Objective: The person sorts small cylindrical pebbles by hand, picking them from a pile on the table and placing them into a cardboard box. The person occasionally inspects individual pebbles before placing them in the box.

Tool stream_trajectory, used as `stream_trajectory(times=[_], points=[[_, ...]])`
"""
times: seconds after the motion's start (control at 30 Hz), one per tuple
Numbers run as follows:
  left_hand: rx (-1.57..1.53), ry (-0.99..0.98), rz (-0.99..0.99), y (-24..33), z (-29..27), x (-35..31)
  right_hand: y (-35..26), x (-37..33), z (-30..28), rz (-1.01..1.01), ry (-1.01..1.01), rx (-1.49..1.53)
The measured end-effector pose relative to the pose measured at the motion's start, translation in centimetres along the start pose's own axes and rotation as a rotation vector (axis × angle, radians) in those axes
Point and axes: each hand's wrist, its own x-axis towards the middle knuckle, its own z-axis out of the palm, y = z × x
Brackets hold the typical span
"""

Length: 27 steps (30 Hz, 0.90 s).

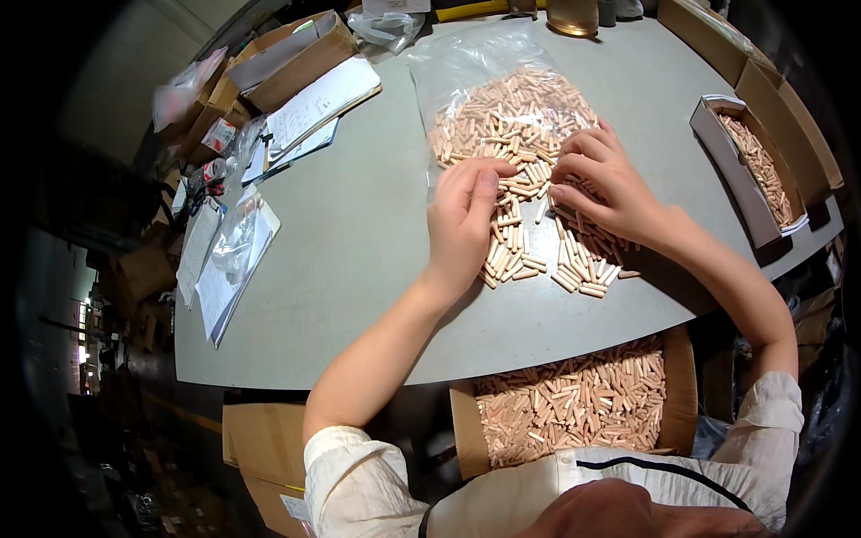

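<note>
A heap of small wooden dowel pins (511, 247) spreads over the grey table, running out of the mouth of a clear plastic bag (466, 58) that lies flat and still holds many more. On the left side of the heap rests my left hand (462, 215), fingers stretched toward the pins, thumb apart, nothing visibly gripped. My right hand (610, 184) arches over the right side, its bent fingers apart and the thumb close to a few pins. Some pins beneath both hands are hidden. A strip of bare table parts the loose pins nearest me.
Below the table edge, a cardboard box (466, 421) full of dowel pins stands before me. At the right lies a narrow open carton (735, 179) of pins. Clipboards with papers (314, 103), more papers (235, 278) and an open cardboard box (296, 63) occupy the left side.
</note>
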Motion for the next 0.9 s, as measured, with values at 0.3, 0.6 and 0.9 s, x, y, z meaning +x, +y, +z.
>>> stream_trajectory(times=[0.3,0.6,0.9], points=[[0.121,0.007,0.033,0.0,0.1,0.1,0.4,1.3,0.6,0.133,-0.173,-0.057],[0.157,-0.002,0.031,-0.2,0.0,0.2,0.7,0.1,0.6,0.082,-0.075,-0.038],[0.248,-0.048,0.012,-1.3,0.4,0.2,0.4,-1.0,-1.4,0.016,0.076,0.109]])
